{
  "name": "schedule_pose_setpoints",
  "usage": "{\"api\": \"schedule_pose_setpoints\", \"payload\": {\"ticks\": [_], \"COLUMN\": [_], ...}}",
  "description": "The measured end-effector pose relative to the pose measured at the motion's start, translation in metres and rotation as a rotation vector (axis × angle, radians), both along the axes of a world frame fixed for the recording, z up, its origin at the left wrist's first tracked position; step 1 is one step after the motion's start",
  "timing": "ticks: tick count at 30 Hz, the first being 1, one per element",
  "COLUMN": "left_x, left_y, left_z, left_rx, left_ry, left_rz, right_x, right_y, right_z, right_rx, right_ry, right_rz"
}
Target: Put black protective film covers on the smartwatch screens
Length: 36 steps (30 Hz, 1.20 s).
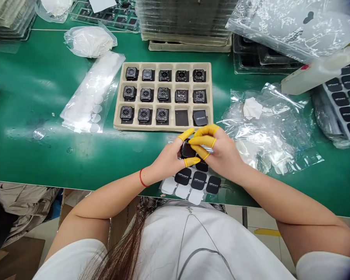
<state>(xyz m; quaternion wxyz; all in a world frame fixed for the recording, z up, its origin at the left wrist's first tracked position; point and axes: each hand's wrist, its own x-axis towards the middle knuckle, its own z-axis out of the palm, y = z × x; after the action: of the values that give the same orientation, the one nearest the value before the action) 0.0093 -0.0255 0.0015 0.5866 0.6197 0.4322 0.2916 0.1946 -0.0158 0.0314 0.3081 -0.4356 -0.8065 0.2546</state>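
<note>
My left hand (175, 155), with yellow finger covers, grips a black watch (188, 150) just in front of the tray. My right hand (214, 146), also in yellow covers, has its fingers pinched together at the watch, with a thin silvery tool between them. Below lies a sheet of black printed labels (198, 180) on white backing. The beige tray (119, 97) holds black watches face down in most compartments. In its front row, one compartment shows only a dark pad (181, 118); the front right one holds a watch with a black label (200, 118) on top.
Clear bags with round stickers (90, 93) lie left of the tray. Stacked trays (186, 23) stand behind it. On the right are crumpled clear plastic (275, 128), a white bottle (317, 72) and a bag of black labels (342, 99). The green table's front edge runs below my forearms.
</note>
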Motion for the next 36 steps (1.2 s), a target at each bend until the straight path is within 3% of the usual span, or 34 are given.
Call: {"api": "schedule_pose_setpoints", "payload": {"ticks": [3,6,9,14,16,19,22,23,24,28,32,34,36], "left_x": [0.0,-0.002,-0.004,-0.005,-0.004,-0.003,-0.003,-0.003,-0.003,-0.005,-0.006,-0.005,-0.003], "left_y": [0.001,0.002,0.002,0.002,0.002,0.002,0.001,0.001,0.001,0.001,0.0,-0.002,-0.004], "left_z": [0.0,0.001,0.001,0.002,0.003,0.003,0.002,0.002,0.001,-0.001,-0.001,0.002,0.006], "left_rx": [-0.056,-0.128,-0.198,-0.181,-0.153,-0.102,0.008,0.041,0.064,0.063,0.101,0.063,0.003], "left_ry": [-0.04,-0.087,-0.141,-0.155,-0.139,-0.121,-0.104,-0.083,-0.063,-0.069,-0.032,-0.044,-0.099], "left_rz": [0.009,-0.013,-0.077,-0.093,-0.043,-0.006,-0.036,-0.056,-0.07,-0.028,-0.102,-0.091,-0.01], "right_x": [0.02,0.063,0.103,0.134,0.127,0.088,0.034,0.019,0.007,-0.007,-0.001,0.007,0.019], "right_y": [-0.001,0.015,0.039,0.078,0.08,0.053,0.013,0.003,-0.003,-0.007,-0.004,0.004,0.017], "right_z": [-0.003,-0.016,-0.033,-0.043,-0.036,-0.016,0.0,0.002,0.002,-0.008,-0.017,-0.019,-0.018], "right_rx": [0.088,0.014,-0.099,0.019,-0.027,0.031,0.257,0.327,0.38,0.394,0.31,0.288,0.279], "right_ry": [-0.02,-0.163,-0.395,-0.3,-0.292,-0.234,-0.146,-0.123,-0.11,-0.117,-0.12,-0.123,-0.135], "right_rz": [-0.039,-0.426,-0.556,-0.805,-0.797,-0.624,-0.014,0.119,0.153,0.057,0.117,0.013,-0.205]}}
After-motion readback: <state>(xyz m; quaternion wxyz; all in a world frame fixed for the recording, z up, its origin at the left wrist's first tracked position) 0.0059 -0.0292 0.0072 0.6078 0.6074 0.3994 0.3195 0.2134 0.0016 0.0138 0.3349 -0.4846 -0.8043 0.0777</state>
